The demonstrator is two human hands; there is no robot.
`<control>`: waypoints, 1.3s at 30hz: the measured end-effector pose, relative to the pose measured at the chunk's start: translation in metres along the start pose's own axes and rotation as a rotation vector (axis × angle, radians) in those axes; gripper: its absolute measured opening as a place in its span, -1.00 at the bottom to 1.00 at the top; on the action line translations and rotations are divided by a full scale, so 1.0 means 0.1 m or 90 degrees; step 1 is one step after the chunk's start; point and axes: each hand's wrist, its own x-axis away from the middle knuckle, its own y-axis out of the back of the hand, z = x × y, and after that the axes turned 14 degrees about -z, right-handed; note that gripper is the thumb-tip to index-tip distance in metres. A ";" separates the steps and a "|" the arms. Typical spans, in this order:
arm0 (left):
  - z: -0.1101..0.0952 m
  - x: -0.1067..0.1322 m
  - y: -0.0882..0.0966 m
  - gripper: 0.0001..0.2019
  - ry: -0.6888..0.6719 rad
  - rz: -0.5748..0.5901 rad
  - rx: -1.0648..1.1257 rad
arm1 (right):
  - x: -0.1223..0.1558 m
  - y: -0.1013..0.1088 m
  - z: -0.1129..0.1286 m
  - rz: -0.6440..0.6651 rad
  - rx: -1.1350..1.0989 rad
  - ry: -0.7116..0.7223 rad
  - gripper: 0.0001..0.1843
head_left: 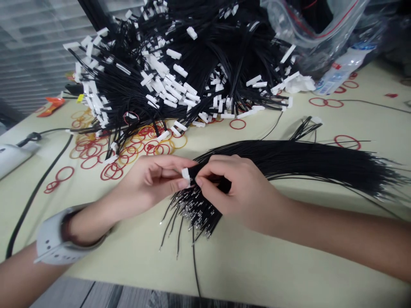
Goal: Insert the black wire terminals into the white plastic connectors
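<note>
My left hand [150, 179] pinches a small white plastic connector [186, 176] between thumb and fingers. Close against it on the right, my right hand [237, 184] has thumb and forefinger pressed together on a thin black wire at the connector's edge. Whether the wire's tip sits inside the connector is too small to tell. Beneath both hands lies a thick bundle of black wires [298, 160], curving off to the right. Its near ends carry small silvery metal terminals [199, 209], fanned out below my hands. My right hand hides part of the bundle.
Behind is a big heap of black wires with white connectors [173, 85]. Red and yellow rubber bands [93, 149] lie scattered at left. A plastic bottle [343, 68] and a clear bag [321, 42] are at back right. A black cable [35, 196] runs along the left.
</note>
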 end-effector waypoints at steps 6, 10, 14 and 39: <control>-0.01 0.00 -0.01 -0.77 0.006 0.015 -0.032 | -0.04 0.05 -0.03 0.006 -0.017 -0.035 -0.87; -0.03 -0.01 -0.02 -0.78 -0.005 -0.008 -0.029 | -0.01 0.04 -0.03 -0.007 -0.025 -0.027 -0.85; 0.00 -0.01 -0.02 -0.77 0.004 0.002 -0.018 | 0.02 0.02 -0.03 -0.022 -0.002 -0.027 -0.87; -0.05 -0.01 -0.03 -0.73 -0.022 -0.023 -0.042 | 0.03 -0.02 -0.02 -0.031 0.067 0.059 -0.85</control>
